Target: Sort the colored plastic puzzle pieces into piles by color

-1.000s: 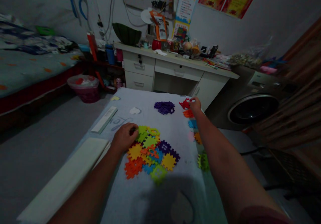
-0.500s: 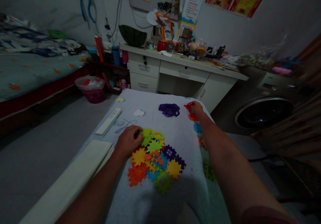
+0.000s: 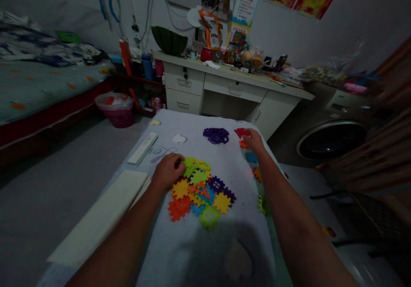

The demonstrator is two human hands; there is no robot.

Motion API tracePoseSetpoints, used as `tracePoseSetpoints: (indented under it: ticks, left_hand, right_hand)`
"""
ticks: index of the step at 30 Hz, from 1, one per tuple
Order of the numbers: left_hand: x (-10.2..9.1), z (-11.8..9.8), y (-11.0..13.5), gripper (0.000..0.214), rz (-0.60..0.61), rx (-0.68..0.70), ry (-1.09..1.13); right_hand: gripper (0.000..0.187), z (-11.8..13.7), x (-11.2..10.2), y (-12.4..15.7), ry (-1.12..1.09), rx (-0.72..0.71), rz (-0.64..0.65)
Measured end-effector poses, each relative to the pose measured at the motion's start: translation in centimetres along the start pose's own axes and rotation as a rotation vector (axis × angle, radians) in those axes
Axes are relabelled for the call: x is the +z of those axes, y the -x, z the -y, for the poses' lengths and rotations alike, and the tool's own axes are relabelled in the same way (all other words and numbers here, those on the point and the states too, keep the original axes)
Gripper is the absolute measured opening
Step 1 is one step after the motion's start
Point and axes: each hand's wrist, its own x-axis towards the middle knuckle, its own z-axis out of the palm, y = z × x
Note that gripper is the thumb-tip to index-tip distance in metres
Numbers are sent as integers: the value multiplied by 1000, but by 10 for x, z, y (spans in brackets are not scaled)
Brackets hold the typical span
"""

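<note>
A pile of interlocking plastic tiles [image 3: 199,191] in lime green, yellow, orange, blue and purple lies on the cloth-covered table. My left hand [image 3: 167,171] rests at the pile's upper left edge with curled fingers against the lime-green tiles [image 3: 198,176]. Whatever is between its thumb and fingers is hidden. Farther right, my right hand [image 3: 254,141] is beside a small group of red tiles [image 3: 240,132], its fingers slightly apart. Just below are orange tiles [image 3: 244,144] and a blue tile [image 3: 251,157], partly behind my forearm. A purple tile stack [image 3: 216,135] sits left of the red ones.
A long white box [image 3: 143,148] and a large cream panel [image 3: 102,214] lie along the table's left side. More green tiles [image 3: 262,204] are at the right edge. Behind stand a cluttered white desk [image 3: 183,85] and a washing machine [image 3: 321,120]. A pink bin [image 3: 117,113] is at left.
My right hand's fingers have parted and drawn back slightly from the red tiles, which now show more fully. My left hand stays at the green tiles. The view has shifted slightly.
</note>
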Motion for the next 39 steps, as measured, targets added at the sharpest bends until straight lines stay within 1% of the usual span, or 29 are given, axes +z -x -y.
tracePoseSetpoints:
  ticks: [2,5,7,9,10,12,15,17,20,23,25,27,30,32,34,37,39]
  left_hand:
    - [-2,-3,0,22,5,-13,-6]
    - [-3,-4,0,23,11,-9,-6]
    - [-3,-3,1,23,7,-5,0]
    - [-2,-2,1,24,3,-5,2]
    - [-2,-2,1,24,3,-6,1]
    - [-2,-2,1,24,6,-6,2]
    - [-2,-2,1,24,6,-10,6]
    - [-2,-3,2,24,2,-12,8]
    - [-2,-4,2,25,0,-7,14]
    - [-2,-3,2,25,1,-9,23]
    - [-2,-3,2,24,2,-14,25]
    - [-3,-3,2,24,1,-20,21]
    - [-3,-4,1,24,2,-19,21]
    - [-3,-5,0,24,4,-10,26]
    - [-4,-5,0,23,7,-4,26]
    - [-3,-4,-1,22,4,4,25]
    - [-3,-4,-1,22,1,7,30]
  right_hand:
    - [22,16,-4,25,-69,-91,120]
    - [21,40,-8,70,-137,-204,353]
    - [21,52,-10,102,-134,-254,543]
    - [24,60,-11,130,-80,-277,661]
    - [27,63,-11,143,-43,-286,686]
    - [34,65,-10,162,25,-311,692]
    - [44,67,-8,178,92,-358,682]
    - [44,69,-7,182,118,-375,669]
    - [33,71,-8,181,113,-361,651]
    - [16,71,-12,177,46,-276,656]
    - [13,69,-15,175,-3,-229,640]
    - [15,65,-17,170,-42,-218,586]
    - [14,55,-15,157,-102,-208,464]
    - [12,49,-11,143,-157,-169,387]
    - [14,45,-3,128,-234,-105,340]
    - [14,44,15,105,-377,9,289]
    - [16,48,31,92,-469,93,217]
